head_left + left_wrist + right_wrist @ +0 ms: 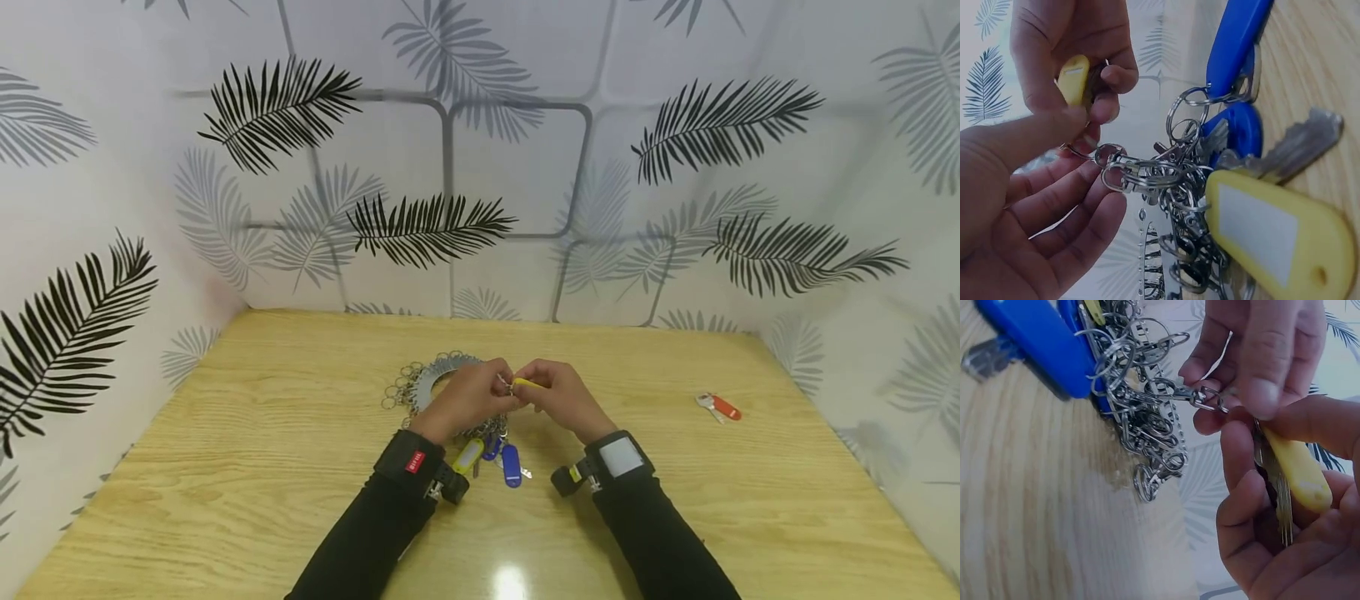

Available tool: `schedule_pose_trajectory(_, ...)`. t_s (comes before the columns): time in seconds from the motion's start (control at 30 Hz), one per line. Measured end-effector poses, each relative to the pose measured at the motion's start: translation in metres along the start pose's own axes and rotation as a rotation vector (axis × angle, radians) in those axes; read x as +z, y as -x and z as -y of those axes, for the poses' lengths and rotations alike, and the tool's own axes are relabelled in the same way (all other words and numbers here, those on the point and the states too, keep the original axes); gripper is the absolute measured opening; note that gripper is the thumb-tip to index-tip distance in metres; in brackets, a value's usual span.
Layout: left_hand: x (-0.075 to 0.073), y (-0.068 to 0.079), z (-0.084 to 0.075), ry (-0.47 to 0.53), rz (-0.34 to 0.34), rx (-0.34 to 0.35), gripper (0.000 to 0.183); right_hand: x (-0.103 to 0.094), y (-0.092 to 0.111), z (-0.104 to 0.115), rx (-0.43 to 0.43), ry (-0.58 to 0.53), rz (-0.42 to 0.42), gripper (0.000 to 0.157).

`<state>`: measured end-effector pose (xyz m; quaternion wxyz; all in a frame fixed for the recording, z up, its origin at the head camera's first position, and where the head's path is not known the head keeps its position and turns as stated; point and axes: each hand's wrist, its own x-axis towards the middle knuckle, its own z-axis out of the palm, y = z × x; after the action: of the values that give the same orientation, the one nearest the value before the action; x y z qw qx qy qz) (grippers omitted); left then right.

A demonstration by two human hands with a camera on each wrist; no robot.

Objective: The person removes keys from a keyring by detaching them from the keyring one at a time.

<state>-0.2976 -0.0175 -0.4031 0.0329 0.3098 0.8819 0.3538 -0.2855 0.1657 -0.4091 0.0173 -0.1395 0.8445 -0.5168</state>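
Observation:
My right hand (562, 396) grips a yellow key tag (1300, 472) together with a bunch of thin keys (1284, 509). Close against it, my left hand (471, 396) pinches a small split ring (1219, 400) that hangs from a metal swivel clasp (1175, 392). The clasp belongs to a flat grey hoop (427, 382) lined with many clasps and rings, partly hidden behind the left hand and wrist. On the near side of the hoop hang blue key tags (512, 467), a yellow tag with a white label (1260, 231) and a toothed key (1304, 144).
A red key tag (726, 408) with silver keys (708, 406) lies far to the right on the wooden table (300, 467). Leaf-patterned cloth (510, 275) rises behind the table and along both sides. Each wrist carries a strapped camera (573, 478).

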Motion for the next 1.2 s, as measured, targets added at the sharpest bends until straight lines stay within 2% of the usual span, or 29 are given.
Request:
schedule_pose_trajectory(0.1,-0.001,0.001,-0.001,0.018,-0.013,-0.015,0.019,-0.002,0.0,-0.001,0.009,-0.004,0.026,0.019)
schedule_pose_trajectory(0.27,-0.001,0.001,-0.001,0.032,-0.029,0.014,0.024,-0.004,0.0,-0.005,0.045,0.006,0.06,0.018)
schedule_pose_trajectory(0.4,0.001,0.001,0.0,0.023,-0.023,0.016,0.026,-0.005,0.001,-0.005,0.02,0.02,0.044,0.017)
schedule_pose_trajectory(0.63,0.001,0.001,-0.003,-0.083,-0.067,-0.013,0.017,-0.005,0.0,-0.002,-0.006,0.009,0.018,0.015)
schedule_pose_trajectory(0.9,0.003,0.001,-0.003,-0.055,-0.079,-0.021,0.016,-0.003,0.0,-0.005,0.026,-0.011,-0.004,0.02)
schedule_pose_trajectory(1.0,0.003,0.001,-0.003,-0.074,-0.084,0.002,0.011,-0.002,0.003,0.002,0.033,-0.015,-0.008,0.021)
schedule_pose_trajectory(1.2,0.003,0.0,-0.002,-0.063,-0.084,-0.021,0.019,-0.004,0.013,0.027,0.043,-0.021,0.011,0.022)
